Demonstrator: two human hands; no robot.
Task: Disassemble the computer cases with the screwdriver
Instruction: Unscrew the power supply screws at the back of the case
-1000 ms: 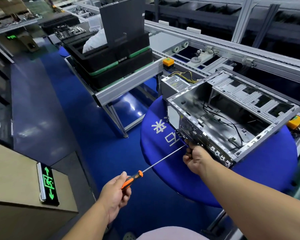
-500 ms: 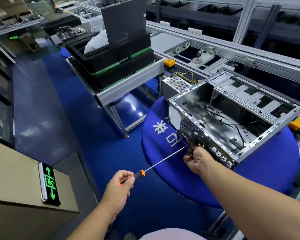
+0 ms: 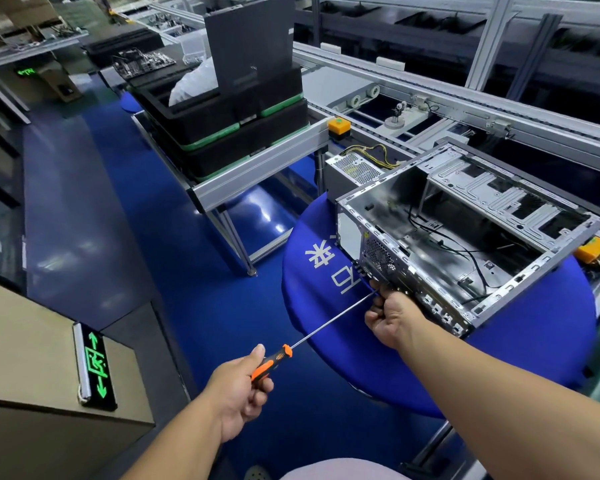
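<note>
Orange-handled screwdriver point(image 3: 271, 362) sits gripped in the left hand point(image 3: 238, 389), its long shaft running up and right to the rear panel of the open computer case point(image 3: 465, 233) on the blue round table point(image 3: 326, 299). Right hand point(image 3: 390, 315), nearer the case, curls around the shaft's tip end there, apparently steadying it.

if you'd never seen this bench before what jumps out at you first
The open metal computer case lying on the round blue mat, its inside bare but for a few black cables. Next, the long orange-handled screwdriver: the left hand grips its handle, the right hand steadies its tip at the case's rear panel. Behind them, stacked black trays sit on the conveyor.
</note>
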